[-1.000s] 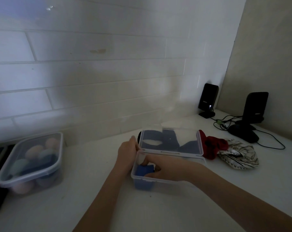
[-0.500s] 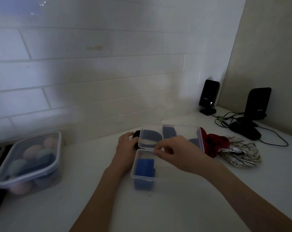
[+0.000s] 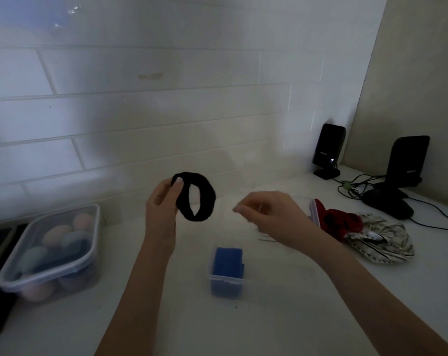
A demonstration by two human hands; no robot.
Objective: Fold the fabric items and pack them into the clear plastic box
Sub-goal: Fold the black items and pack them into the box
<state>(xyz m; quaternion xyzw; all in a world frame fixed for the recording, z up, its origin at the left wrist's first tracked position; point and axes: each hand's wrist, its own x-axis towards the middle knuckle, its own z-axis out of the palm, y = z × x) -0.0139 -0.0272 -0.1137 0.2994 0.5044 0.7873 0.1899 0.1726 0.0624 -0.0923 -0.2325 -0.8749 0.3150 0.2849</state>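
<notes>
My left hand (image 3: 164, 201) holds a black fabric band (image 3: 205, 199) up above the counter, pinched at its top left so that it hangs as an open ring. My right hand (image 3: 269, 211) hovers just right of it with fingers loosely curled and nothing in them. Below the hands stands the clear plastic box (image 3: 277, 278), with a folded blue fabric (image 3: 228, 263) at its left end. Its clear lid (image 3: 313, 211) is raised behind my right hand and hard to make out. A red fabric (image 3: 343, 222) and a patterned white fabric (image 3: 382, 242) lie to the right.
A second clear box (image 3: 50, 276) with a lid, filled with pastel rounded items, stands at the left. Two black speakers (image 3: 328, 150) (image 3: 405, 160), a dark mouse (image 3: 387, 206) and cables sit at the back right corner. A tiled wall rises behind the counter.
My left hand has lifted the black band from behind the box. My right hand has let go of the lid and moved up toward the band.
</notes>
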